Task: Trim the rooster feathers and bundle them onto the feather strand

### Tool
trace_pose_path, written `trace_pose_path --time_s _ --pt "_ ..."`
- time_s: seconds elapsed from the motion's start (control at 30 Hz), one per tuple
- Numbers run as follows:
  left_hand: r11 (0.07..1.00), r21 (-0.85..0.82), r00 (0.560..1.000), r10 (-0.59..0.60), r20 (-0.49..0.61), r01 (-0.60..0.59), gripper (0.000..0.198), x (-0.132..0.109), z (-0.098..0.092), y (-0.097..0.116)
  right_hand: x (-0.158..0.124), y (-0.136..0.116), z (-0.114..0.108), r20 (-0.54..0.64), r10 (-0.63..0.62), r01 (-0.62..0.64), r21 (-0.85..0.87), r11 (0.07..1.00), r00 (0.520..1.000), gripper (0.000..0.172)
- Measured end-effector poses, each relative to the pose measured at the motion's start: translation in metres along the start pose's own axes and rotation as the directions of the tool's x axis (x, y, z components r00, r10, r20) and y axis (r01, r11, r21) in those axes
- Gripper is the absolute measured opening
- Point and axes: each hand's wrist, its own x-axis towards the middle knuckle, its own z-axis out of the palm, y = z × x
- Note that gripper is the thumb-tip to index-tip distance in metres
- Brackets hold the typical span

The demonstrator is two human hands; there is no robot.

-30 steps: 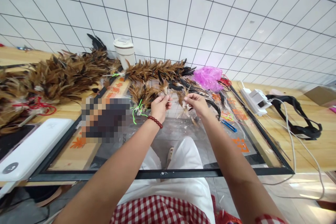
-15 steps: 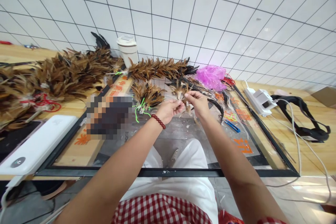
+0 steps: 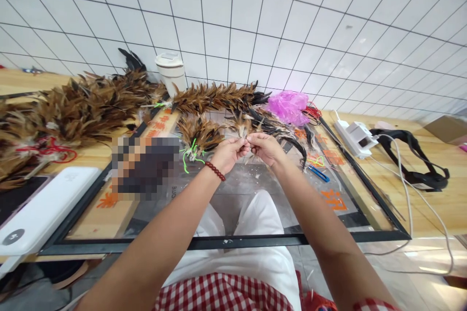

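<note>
One left hand (image 3: 229, 150) and one right hand (image 3: 269, 148) meet at the fingertips, in the middle of the frame; the left grip seems pinched on a small feather tuft (image 3: 240, 124), which stands just above the fingers; the right grip is pinched also, but whether it holds something, one cannot tell; the step in hand looks like fine handling of this tuft, and the next move probably calls for light, steady fingers; near, on the left, lies a green-tied feather bundle (image 3: 200, 133); dark feathers (image 3: 273, 123) crowd the space behind the right hand; a blue cutter (image 3: 319, 173) rests right of centre on the black-framed surface (image 3: 262, 241); a purple bag (image 3: 290, 107) lies above it.
</note>
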Motion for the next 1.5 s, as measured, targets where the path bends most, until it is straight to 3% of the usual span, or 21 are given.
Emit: trace_pose_path --time_s 0.2,0.37,0.63,0.97,1.1,1.17,1.27,1.33,1.4,1.5 --pt "0.999 -0.023 0.997 -0.026 0.077 0.028 0.009 0.001 -0.004 0.000 0.000 -0.003 -0.006 0.046 0.043 -0.045 0.027 0.999 0.998 0.031" --pt "0.999 -0.002 0.996 -0.050 0.070 0.050 0.010 -0.001 -0.001 0.001 -0.001 -0.004 -0.006 0.109 0.036 -0.039 0.020 0.999 0.993 0.031" --pt "0.999 0.023 0.998 -0.032 -0.058 0.034 0.006 0.000 0.001 0.000 0.000 -0.005 -0.006 -0.013 -0.125 0.125 0.023 0.992 0.992 0.031" --pt "0.992 0.078 0.995 -0.097 0.003 0.097 0.010 -0.002 0.002 -0.002 -0.001 0.004 0.005 -0.025 -0.161 0.161 0.002 0.987 0.987 0.032" --pt "0.998 0.038 0.999 -0.045 -0.020 0.046 0.007 -0.001 0.002 -0.003 -0.001 0.001 0.001 -0.007 -0.215 0.213 -0.113 0.970 0.977 0.034" --pt "1.000 -0.021 0.998 -0.007 -0.068 0.006 0.005 -0.001 0.002 -0.002 -0.002 -0.002 -0.004 0.031 -0.335 0.330 -0.273 0.904 0.942 0.038" --pt "0.998 -0.071 0.998 -0.002 -0.065 -0.003 0.004 -0.001 0.003 -0.002 -0.003 -0.004 -0.012 0.180 -0.513 0.521 -0.536 0.664 0.839 0.045" --pt "0.998 -0.063 1.000 -0.008 -0.029 0.006 0.003 -0.001 0.003 -0.002 -0.002 -0.004 -0.014 0.229 -0.570 0.574 -0.606 0.551 0.789 0.044" --pt "0.999 -0.044 1.000 0.007 -0.023 -0.008 0.004 0.000 0.003 -0.003 -0.001 -0.003 -0.013 0.192 -0.568 0.553 -0.600 0.578 0.801 0.044" --pt "0.997 0.014 0.995 0.080 -0.066 -0.079 0.007 0.001 0.003 -0.003 -0.001 -0.004 -0.010 0.119 -0.402 0.410 -0.457 0.790 0.908 0.053"
